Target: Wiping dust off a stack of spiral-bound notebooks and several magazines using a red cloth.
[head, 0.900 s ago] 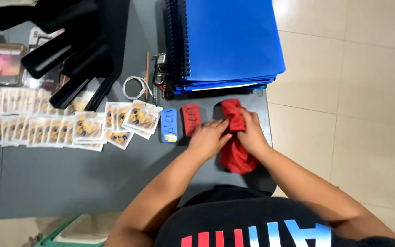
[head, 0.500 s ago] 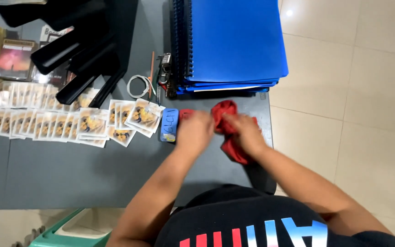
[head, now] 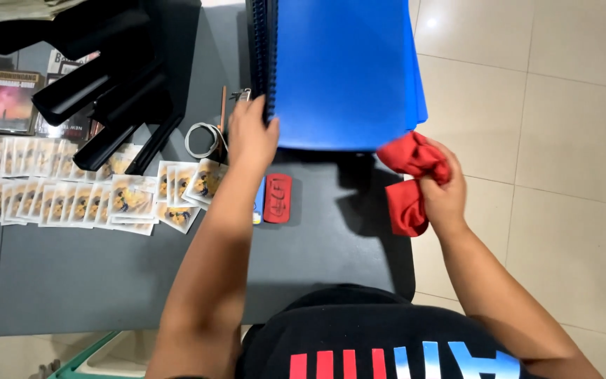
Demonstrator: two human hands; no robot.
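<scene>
At the tabletop's [head: 106, 281] far edge, the left hand [head: 250, 137] grips the blue spiral binder [head: 341, 70] — lifted clear. Off the right edge, the right hand [head: 443, 193] clenches a red cloth [head: 408, 175].

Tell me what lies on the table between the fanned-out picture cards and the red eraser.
In the head view, a blue eraser lies there, mostly hidden under the left forearm, between the picture cards and the red eraser.
</scene>
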